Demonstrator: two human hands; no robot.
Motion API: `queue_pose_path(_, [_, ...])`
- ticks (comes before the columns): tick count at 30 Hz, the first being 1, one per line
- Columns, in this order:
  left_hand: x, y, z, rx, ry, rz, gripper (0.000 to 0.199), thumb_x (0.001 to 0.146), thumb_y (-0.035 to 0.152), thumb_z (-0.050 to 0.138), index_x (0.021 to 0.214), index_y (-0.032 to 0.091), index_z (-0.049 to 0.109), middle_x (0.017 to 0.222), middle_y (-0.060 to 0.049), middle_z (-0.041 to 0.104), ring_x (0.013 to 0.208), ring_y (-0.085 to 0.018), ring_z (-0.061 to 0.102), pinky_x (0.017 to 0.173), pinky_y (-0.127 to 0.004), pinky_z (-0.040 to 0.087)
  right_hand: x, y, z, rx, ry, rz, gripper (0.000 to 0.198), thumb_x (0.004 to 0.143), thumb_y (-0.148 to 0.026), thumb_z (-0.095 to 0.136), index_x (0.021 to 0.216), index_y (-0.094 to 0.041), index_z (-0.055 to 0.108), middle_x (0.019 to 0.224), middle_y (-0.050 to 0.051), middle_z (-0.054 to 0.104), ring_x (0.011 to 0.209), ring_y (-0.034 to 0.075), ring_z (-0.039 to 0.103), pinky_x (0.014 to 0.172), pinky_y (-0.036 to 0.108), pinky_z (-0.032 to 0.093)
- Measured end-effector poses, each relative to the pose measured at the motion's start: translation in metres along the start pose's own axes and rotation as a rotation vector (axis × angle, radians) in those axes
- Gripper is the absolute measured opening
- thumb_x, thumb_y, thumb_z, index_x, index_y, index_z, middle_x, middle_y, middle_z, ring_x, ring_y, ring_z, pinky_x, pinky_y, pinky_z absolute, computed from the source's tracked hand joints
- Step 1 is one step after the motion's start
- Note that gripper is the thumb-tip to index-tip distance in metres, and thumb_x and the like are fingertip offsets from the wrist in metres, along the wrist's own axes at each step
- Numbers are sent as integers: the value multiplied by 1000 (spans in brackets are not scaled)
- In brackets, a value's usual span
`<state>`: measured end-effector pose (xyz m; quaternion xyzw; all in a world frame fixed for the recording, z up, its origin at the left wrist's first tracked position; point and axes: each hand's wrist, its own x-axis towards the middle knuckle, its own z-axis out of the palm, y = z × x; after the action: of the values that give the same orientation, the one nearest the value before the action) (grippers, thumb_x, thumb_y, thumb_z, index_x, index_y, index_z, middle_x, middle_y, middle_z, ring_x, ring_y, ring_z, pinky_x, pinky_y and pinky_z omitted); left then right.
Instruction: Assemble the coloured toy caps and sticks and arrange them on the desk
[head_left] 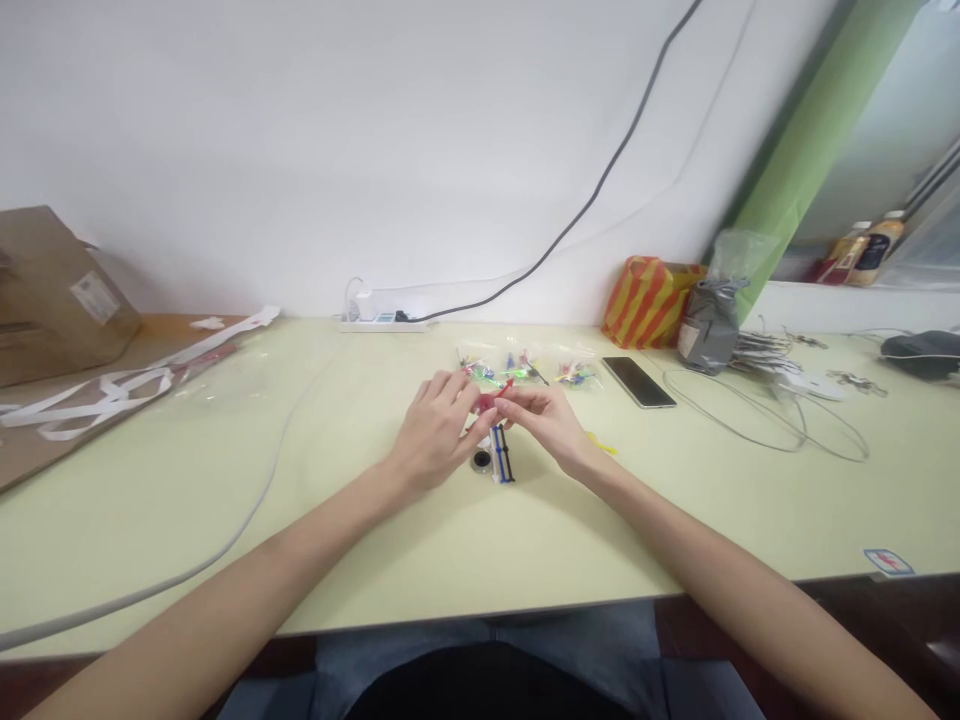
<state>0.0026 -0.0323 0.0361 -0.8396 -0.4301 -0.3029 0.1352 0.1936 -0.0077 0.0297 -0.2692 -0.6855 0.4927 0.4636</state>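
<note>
My left hand point(444, 430) and my right hand point(546, 424) meet over the middle of the table. Between their fingertips is a small red plastic piece point(504, 389) with a pointed, arrow-like end; fingers hide part of it. Both hands are closed on it in a pinch. Just below them lie thin plastic sticks point(501, 455) in white, blue and black, side by side. A small round black-and-silver object point(481, 460) sits left of the sticks. Beyond my fingers are clear bags of colourful small plastic parts point(576, 373).
A smartphone point(639, 382) lies right of the bags, a yellow piece point(602, 444) near my right wrist. Behind stand a striped bag point(646, 303) and a grey pouch point(709, 325). Cables cross both sides; a power strip point(384, 323) rests by the wall, a cardboard box point(60, 290) far left.
</note>
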Motion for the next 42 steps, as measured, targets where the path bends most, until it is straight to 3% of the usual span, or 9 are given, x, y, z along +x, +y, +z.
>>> queue_pose_path(5, [0,3,3,-43,18,26,21,104,32,41,111,18,55,110,-11,60,109,-27,54,91,-40,44,1,1,-1,-98,59,-46,35,85,-52,71,85,-17,76,85,7,75,83,21,68,80,33,52])
queue_pose_path(10, [0,3,6,-33,-33,53,18,102,33,47,106,19,57,108,-10,61,110,-27,54,91,-40,44,0,0,1,-203,108,-89,42,87,-57,67,75,-16,69,79,7,72,78,20,66,77,33,51])
queue_pose_path(19, [-2,-1,4,-256,-68,117,14,101,32,49,107,20,55,95,-5,62,92,-22,55,83,-37,43,-5,-8,2,-110,-97,-78,36,96,-58,54,91,-23,46,76,-1,61,65,15,58,65,29,48])
queue_pose_path(25, [0,-1,0,-283,-95,198,24,101,16,29,87,20,48,80,-3,55,73,-19,48,75,-34,41,-5,-11,-3,-91,-285,-4,38,100,-58,45,84,-24,38,61,-8,38,51,10,37,49,22,34])
queue_pose_path(29, [-1,-4,-1,-234,-49,209,22,103,16,28,93,20,48,82,-4,57,74,-19,49,73,-32,41,1,-7,-11,-88,-162,14,36,98,-55,49,82,-23,41,59,-7,48,47,10,43,47,22,35])
queue_pose_path(32, [-2,-9,2,-242,7,161,18,104,19,31,102,19,49,90,-5,61,81,-18,55,74,-31,43,5,-3,-19,-263,-26,27,40,97,-49,49,68,-21,44,57,-4,50,48,10,45,49,23,36])
queue_pose_path(35, [-3,-14,6,-266,21,59,15,104,22,35,108,20,50,93,-4,63,81,-17,58,73,-29,44,5,1,-18,-678,50,60,45,97,-37,47,56,-19,45,53,0,51,52,13,47,56,26,35])
queue_pose_path(38, [-4,-17,10,-269,0,-19,16,104,24,38,112,21,51,92,-3,63,79,-17,60,72,-29,45,3,4,-8,-1034,50,135,47,96,-30,46,51,-18,47,51,4,54,53,15,47,58,29,29])
queue_pose_path(42, [-5,-16,13,-246,-17,-46,18,103,26,41,117,21,51,93,-3,63,79,-17,60,72,-30,45,3,10,4,-1174,-3,191,45,96,-28,46,53,-18,54,56,8,60,51,16,47,55,30,25])
